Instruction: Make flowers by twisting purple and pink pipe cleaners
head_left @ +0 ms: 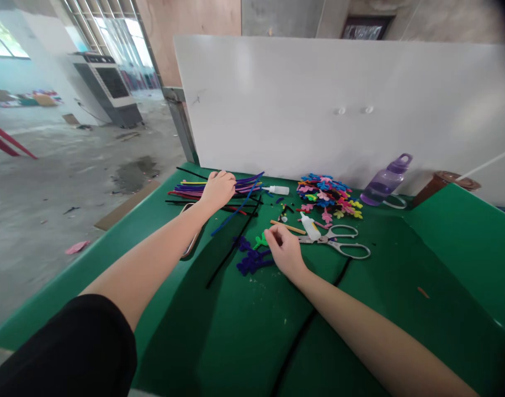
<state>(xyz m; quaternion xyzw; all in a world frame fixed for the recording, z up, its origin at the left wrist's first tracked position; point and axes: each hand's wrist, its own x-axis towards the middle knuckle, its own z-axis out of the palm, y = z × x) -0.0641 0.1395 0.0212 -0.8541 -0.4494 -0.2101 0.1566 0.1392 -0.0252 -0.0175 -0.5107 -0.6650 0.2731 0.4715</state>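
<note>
My left hand [218, 188] reaches to the far left of the green table [244, 331], its fingers curled down onto a bundle of coloured pipe cleaners [190, 190]. My right hand [284, 251] rests mid-table with fingers pinched together, beside a small green piece [260, 240] and purple pipe-cleaner pieces [252, 259]. What the pinch holds is hidden. Just right of it lie white scissors [339, 242], a small glue bottle [309, 227] and a wooden stick [287, 226].
A pile of coloured felt flowers [329, 196] lies at the back, with another small glue bottle [277, 190]. A purple water bottle [384, 181] and a brown cup with a straw [442, 184] stand by the white back board [339, 105]. A long black pipe cleaner [231, 248] crosses the table.
</note>
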